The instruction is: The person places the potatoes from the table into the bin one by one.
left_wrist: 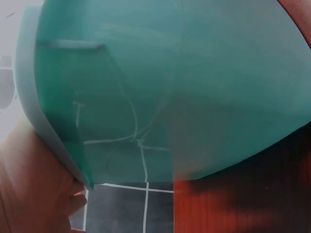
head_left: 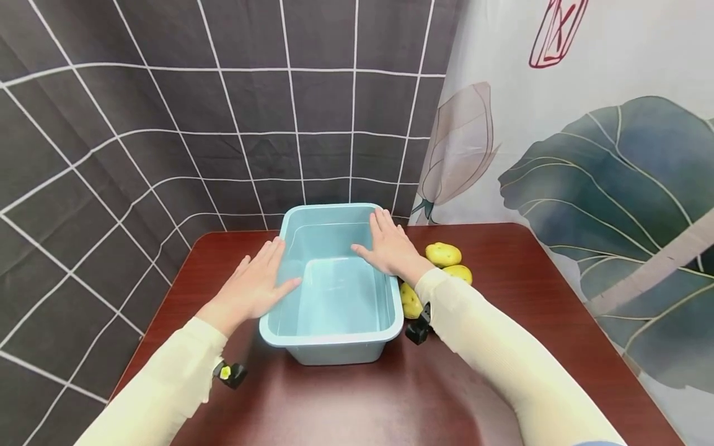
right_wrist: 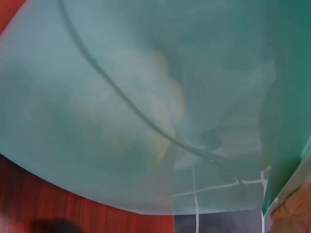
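Observation:
A light blue plastic basin (head_left: 333, 339) stands upright on the table, and nothing shows inside it. My left hand (head_left: 251, 288) rests at its left rim, fingers straight and pointing away, thumb reaching over the inside. On the opposite rim lies my right hand (head_left: 387, 248), also with straight fingers and the thumb spread inward. Close beside the basin's right side are yellow potatoes (head_left: 443, 254), partly hidden behind the right wrist. In the left wrist view the basin wall (left_wrist: 146, 73) fills most of the picture, as does the wall (right_wrist: 97, 145) in the right wrist view.
The dark red wooden table (head_left: 491, 384) has a rounded far edge. Behind it hangs a dark grey curtain (head_left: 251, 99) with white grid lines. A pale cloth (head_left: 491, 37) with large leaf prints hangs at the right. Small black devices sit at both wrists.

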